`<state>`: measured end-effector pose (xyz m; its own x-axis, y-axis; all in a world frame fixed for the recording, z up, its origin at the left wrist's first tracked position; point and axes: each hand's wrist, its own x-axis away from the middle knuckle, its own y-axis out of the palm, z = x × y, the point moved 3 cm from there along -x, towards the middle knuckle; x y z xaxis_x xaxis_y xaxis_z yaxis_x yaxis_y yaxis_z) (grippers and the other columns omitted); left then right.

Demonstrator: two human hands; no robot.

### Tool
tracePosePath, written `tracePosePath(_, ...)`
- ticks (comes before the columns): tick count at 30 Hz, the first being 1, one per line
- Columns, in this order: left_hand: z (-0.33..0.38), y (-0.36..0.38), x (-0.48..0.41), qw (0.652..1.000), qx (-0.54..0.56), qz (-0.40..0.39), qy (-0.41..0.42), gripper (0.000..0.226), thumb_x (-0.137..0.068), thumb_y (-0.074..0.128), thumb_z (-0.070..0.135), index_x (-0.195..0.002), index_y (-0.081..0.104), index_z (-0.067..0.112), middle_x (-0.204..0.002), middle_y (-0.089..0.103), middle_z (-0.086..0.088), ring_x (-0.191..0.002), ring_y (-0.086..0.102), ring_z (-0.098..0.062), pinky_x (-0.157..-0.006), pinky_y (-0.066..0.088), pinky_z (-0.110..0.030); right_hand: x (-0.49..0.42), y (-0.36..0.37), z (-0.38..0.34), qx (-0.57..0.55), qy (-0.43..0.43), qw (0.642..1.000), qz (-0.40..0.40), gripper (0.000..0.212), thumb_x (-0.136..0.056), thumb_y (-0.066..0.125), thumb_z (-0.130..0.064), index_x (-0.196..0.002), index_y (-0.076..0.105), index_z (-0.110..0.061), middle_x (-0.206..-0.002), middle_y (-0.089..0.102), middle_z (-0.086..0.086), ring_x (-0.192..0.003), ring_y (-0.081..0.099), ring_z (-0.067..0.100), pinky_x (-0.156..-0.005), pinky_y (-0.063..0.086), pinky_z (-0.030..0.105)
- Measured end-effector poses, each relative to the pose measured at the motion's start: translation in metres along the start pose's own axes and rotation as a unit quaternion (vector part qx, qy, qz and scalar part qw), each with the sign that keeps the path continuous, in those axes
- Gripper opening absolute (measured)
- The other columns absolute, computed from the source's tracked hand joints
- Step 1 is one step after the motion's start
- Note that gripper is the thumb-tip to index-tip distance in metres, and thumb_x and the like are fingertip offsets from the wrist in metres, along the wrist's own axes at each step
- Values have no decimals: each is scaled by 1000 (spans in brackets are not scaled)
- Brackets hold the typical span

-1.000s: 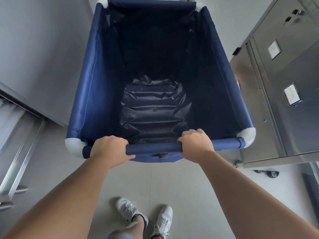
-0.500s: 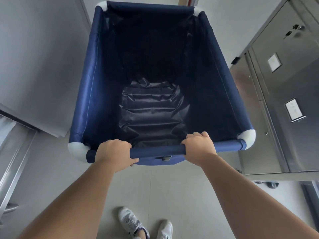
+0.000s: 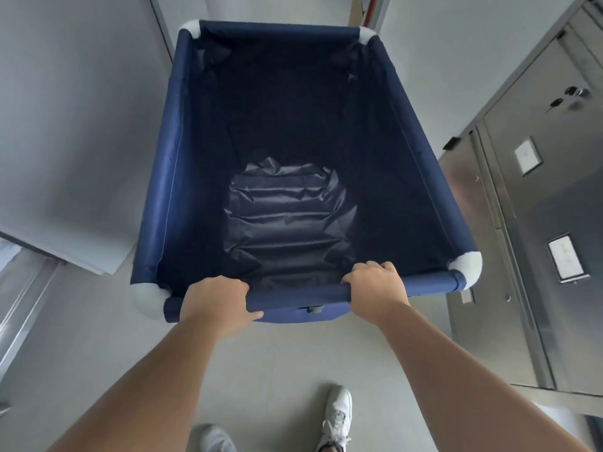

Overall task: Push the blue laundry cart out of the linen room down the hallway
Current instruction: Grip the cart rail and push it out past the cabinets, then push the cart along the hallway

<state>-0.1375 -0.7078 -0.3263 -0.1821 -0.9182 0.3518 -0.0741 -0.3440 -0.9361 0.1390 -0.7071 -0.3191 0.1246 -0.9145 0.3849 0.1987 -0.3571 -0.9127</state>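
Observation:
The blue laundry cart fills the middle of the view: dark blue fabric walls, white rounded corner caps, and a crumpled dark liner at the bottom with nothing in it. Its near rail runs crosswise in front of me. My left hand is wrapped over the left part of that rail. On the right part of the same rail, my right hand grips it. Both arms are stretched forward.
Stainless steel cabinets with label cards and locks stand close on the right. A grey wall panel runs along the left, with a metal frame below it. A narrow opening shows beyond the cart's far end. My white shoes are on the grey floor.
The cart and I have moved forward: the right cabinets and the left metal frame have slid back toward me. My feet have stepped. Both hands keep their grip on the rail.

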Motion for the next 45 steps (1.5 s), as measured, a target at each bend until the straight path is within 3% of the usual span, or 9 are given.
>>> tracePosePath(6, 10, -21, -17, 996, 31, -46, -63, 31, -75, 55, 61, -84, 66, 34, -64, 62, 11, -63, 60, -10, -56, 44, -27, -25, -10, 13, -17, -43, 999, -1, 32, -79, 57, -16, -104, 62, -35, -99, 56, -6, -92, 47, 19, -82, 29, 35)
tracePosePath(11, -1, -34, -49, 997, -11, -43, -71, 31, -78, 52, 62, -88, 68, 37, -66, 63, 12, -64, 59, -11, -56, 45, -28, -58, -20, 16, -36, -58, 998, 5, 31, -80, 57, -16, -107, 60, -32, -102, 57, -2, -98, 49, 22, -88, 32, 38)
tracePosePath(19, -18, -47, -118, 997, -6, -41, -66, 27, -77, 48, 55, -92, 66, 40, -68, 60, 12, -61, 54, -12, -54, 36, -30, -123, -47, 29, -32, -43, 999, 1, 23, -79, 55, -12, -93, 60, -30, -83, 46, -5, -75, 45, 20, -68, 31, 32)
tracePosePath(28, -55, -79, -195, 999, -22, -11, -40, 22, -88, 51, 47, -102, 64, 36, -70, 53, 10, -68, 53, -18, -52, 30, -30, -204, -82, 23, -16, -37, 999, 26, 28, -79, 55, -16, -98, 61, -34, -84, 53, -10, -70, 47, 16, -68, 31, 30)
tracePosePath(45, -115, -132, -337, 999, -25, -2, -36, 22, -84, 54, 51, -95, 66, 36, -66, 53, 10, -65, 52, -17, -53, 33, -29, -350, -144, 26, -16, -34, 999, 20, 20, -72, 58, -14, -83, 57, -31, -72, 51, -9, -64, 50, 18, -60, 28, 31)
